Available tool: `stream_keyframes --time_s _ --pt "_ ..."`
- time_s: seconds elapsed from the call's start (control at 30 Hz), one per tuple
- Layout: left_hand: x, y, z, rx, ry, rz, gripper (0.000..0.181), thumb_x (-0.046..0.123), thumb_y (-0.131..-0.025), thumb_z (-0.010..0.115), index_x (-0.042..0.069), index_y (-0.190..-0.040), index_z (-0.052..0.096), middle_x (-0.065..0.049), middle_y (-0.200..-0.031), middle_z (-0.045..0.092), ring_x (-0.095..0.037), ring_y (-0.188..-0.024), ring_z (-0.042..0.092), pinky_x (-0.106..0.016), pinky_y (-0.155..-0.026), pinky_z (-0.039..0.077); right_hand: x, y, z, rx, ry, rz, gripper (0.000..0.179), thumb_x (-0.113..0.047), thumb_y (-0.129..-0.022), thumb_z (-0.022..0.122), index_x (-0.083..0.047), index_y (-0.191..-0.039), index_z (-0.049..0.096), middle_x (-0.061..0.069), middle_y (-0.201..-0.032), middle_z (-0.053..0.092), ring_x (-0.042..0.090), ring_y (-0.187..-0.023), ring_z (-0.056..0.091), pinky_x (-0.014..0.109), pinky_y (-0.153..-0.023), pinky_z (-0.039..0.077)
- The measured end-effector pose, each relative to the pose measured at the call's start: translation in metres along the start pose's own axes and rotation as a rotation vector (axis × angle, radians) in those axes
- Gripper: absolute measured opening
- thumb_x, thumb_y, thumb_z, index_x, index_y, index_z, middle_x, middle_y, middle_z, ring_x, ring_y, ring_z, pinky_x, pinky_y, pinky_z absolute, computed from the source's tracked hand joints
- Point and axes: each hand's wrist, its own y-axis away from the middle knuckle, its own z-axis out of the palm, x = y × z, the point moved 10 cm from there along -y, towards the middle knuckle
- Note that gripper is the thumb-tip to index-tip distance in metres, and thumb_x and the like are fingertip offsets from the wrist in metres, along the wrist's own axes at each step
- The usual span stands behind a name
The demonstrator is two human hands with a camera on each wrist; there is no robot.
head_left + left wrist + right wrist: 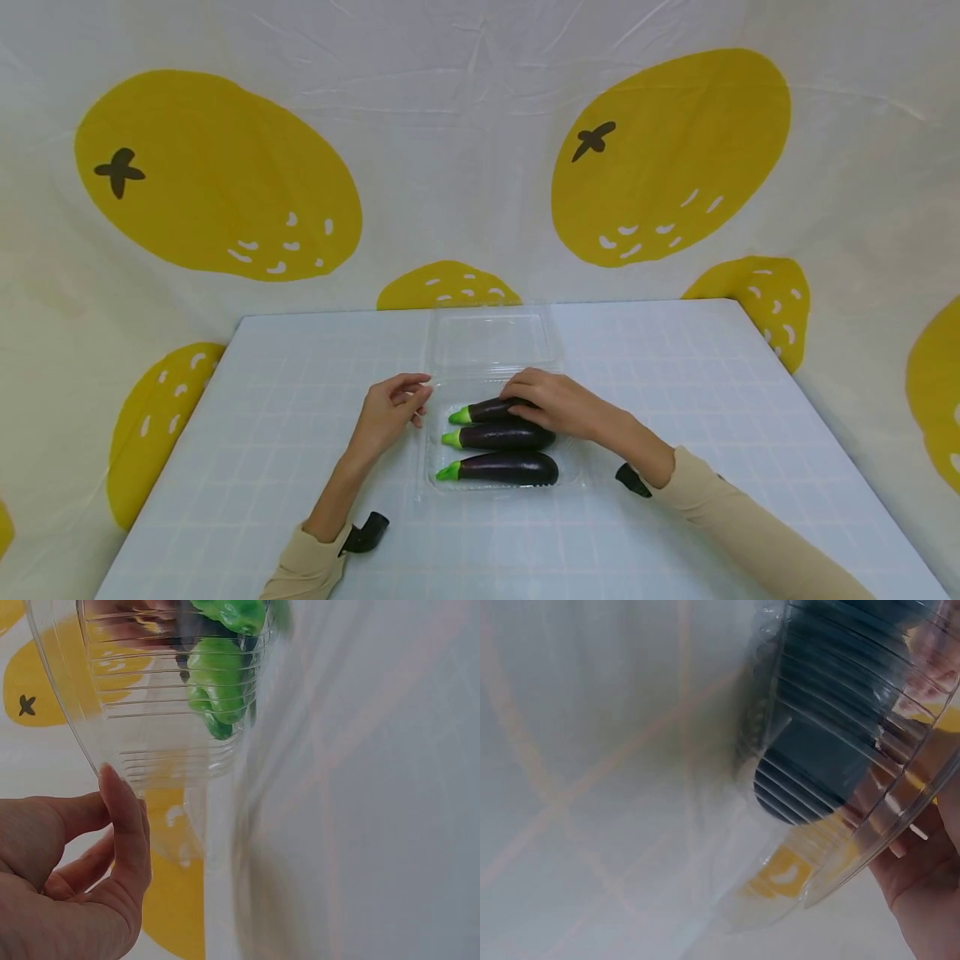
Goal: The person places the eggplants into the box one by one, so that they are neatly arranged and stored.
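Observation:
A clear plastic clamshell container (495, 492) lies open on the table, holding three dark purple eggplants with green stem ends. In the head view they are stacked front to back: the nearest eggplant (506, 468), the middle eggplant (498, 436) and the farthest eggplant (489, 410). My right hand (558, 404) reaches over the right rim and grips the farthest eggplant, covering its thick end. At the far left corner, my left hand (386, 417) pinches the container's rim with its fingertips. Green stem ends (217, 682) show through the ribbed wall in the left wrist view.
Behind the tray part, the container's hinged lid (491, 337) lies folded back toward the table's far edge. A pale checked cloth covers the table (300, 358). A white curtain (465, 167) with yellow fruit prints hangs behind.

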Motion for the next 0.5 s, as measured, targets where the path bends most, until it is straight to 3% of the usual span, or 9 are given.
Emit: stream_keyframes --time_s 0.27,0.5 --pt "0.000 0.000 -0.003 0.017 -0.017 -0.017 0.032 0.011 -0.100 0.070 -0.007 -0.125 0.067 -0.028 -0.102 0.068 -0.019 -0.061 0.064 -0.025 -0.060 0.058 0.009 0.011 -0.019 0.107 0.011 -0.006 0.018 -0.008 -0.094 0.075 -0.005 -0.111 0.074 0.004 -0.111 0.070 0.020 -0.103 0.065 0.034 -0.087 0.058" --pt "0.002 -0.009 -0.007 0.073 -0.035 -0.030 0.034 0.015 -0.101 0.068 -0.007 -0.128 0.065 -0.027 -0.108 0.069 -0.024 -0.080 0.071 -0.027 -0.070 0.061 0.027 0.023 -0.036 0.228 0.028 0.049 0.021 -0.001 -0.089 0.078 -0.003 -0.110 0.074 0.006 -0.110 0.070 0.023 -0.105 0.065 0.039 -0.089 0.059"
